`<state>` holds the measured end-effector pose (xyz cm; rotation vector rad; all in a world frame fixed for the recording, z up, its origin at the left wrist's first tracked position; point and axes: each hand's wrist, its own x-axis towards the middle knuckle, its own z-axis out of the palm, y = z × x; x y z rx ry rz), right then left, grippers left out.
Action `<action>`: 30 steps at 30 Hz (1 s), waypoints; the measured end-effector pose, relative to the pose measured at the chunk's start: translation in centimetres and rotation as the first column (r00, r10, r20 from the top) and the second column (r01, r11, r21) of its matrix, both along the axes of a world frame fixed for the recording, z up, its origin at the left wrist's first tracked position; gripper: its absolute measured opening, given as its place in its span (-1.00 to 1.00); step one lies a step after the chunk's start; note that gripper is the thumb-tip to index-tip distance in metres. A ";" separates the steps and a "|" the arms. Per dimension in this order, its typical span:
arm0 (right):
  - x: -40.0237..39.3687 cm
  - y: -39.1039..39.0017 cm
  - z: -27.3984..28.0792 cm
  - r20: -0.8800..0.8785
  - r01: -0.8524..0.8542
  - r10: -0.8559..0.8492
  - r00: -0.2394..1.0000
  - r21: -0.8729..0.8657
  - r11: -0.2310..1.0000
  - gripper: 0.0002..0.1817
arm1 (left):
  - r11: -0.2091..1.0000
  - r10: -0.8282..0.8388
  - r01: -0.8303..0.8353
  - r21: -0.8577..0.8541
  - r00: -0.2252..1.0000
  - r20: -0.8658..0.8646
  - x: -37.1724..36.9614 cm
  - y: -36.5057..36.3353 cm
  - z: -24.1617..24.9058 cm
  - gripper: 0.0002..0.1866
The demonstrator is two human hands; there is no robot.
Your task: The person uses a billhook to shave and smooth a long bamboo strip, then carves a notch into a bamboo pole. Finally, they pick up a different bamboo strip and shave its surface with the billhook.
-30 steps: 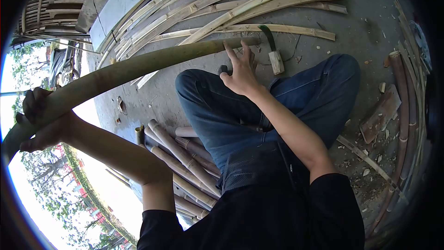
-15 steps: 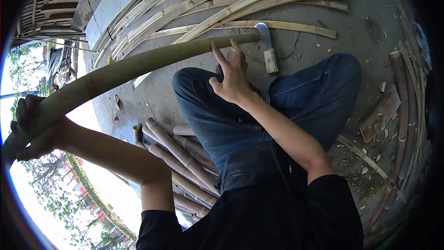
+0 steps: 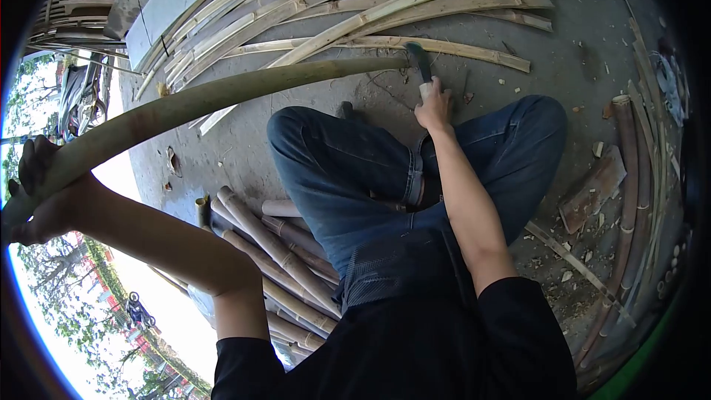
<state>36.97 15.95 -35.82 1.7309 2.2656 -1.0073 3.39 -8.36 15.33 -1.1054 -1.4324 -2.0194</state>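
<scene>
A long green bamboo pole (image 3: 222,98) runs from the left edge to the floor in front of my knees. Near its left end, my left hand (image 3: 48,185) is wrapped around it, holding that end raised. The far end of the pole lies close to a hooked-blade knife (image 3: 419,59) with a pale wooden handle. My right hand (image 3: 434,110) is closed around that handle, in front of my crossed legs. The dark blade points away from me, its tip beside the pole's end.
Split bamboo strips (image 3: 355,18) lie across the floor ahead. Cut bamboo poles (image 3: 278,241) are piled by my left leg. At right are a flat wooden block (image 3: 592,189), wood chips and more bamboo lengths (image 3: 629,192). A parked motorbike (image 3: 139,311) shows outside on the left.
My right hand has left the pole, moved forward and right, and taken hold of the knife's handle. The blade has turned slightly. My left hand still grips the pole.
</scene>
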 end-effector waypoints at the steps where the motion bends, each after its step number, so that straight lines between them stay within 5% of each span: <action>1: 0.1 0.5 0.0 -0.138 0.052 -0.049 0.989 0.014 0.999 -0.11 | 1.000 0.013 -0.013 -0.005 1.000 -0.026 -0.1 -0.1 0.0 -0.21; 2: 0.1 0.6 0.0 -0.273 0.104 -0.095 0.957 0.018 0.994 -0.14 | 1.000 0.025 -0.026 -0.009 0.998 -0.052 -0.2 -0.2 0.1 -0.22; 7: 1.4 0.1 7.6 -0.420 0.142 -0.098 0.902 0.075 0.987 -0.32 | 0.996 0.027 -0.025 0.091 0.999 -0.019 0.3 -0.3 0.3 -0.27; 9: 3.0 -1.4 11.4 -0.652 0.150 -0.004 0.758 0.169 0.974 -0.48 | 0.985 0.132 -0.131 0.108 0.991 0.002 0.0 -0.4 1.0 -0.28; 14: 4.8 -3.9 16.4 -0.807 0.258 -0.088 0.584 0.082 0.963 -0.60 | 0.946 0.296 -0.300 0.120 0.954 0.054 1.4 -0.9 0.6 -0.28; 16: 4.7 -4.1 17.6 -0.905 0.374 -0.117 0.410 0.050 0.926 -0.62 | 0.942 0.277 -0.278 0.187 0.960 0.031 3.5 -0.1 0.6 -0.26; 18: 4.8 -3.4 19.3 -0.902 0.379 -0.064 0.428 0.115 0.918 -0.66 | 0.941 0.284 -0.274 0.197 0.959 -0.021 5.5 0.6 0.8 -0.24; 20: 3.9 -1.7 19.8 -0.940 0.399 0.159 0.303 0.277 0.874 -0.64 | 0.935 0.289 -0.285 0.211 0.957 0.015 7.5 1.9 1.8 -0.24; 24: -0.8 -0.7 26.1 -0.986 0.383 -0.049 -0.162 -0.108 0.917 -0.74 | 0.944 0.268 -0.265 0.195 0.963 0.014 10.0 3.5 1.2 -0.25; 27: -2.9 0.2 28.4 -0.966 0.455 0.110 -0.234 -0.009 0.890 -0.83 | 0.967 0.220 -0.215 0.137 0.975 -0.028 13.2 5.9 -1.3 -0.26; 30: -4.2 -0.1 30.7 -0.927 0.334 0.022 -0.373 -0.112 0.936 -0.83 | 0.985 0.164 -0.161 0.055 0.984 -0.074 16.1 8.3 -4.3 -0.26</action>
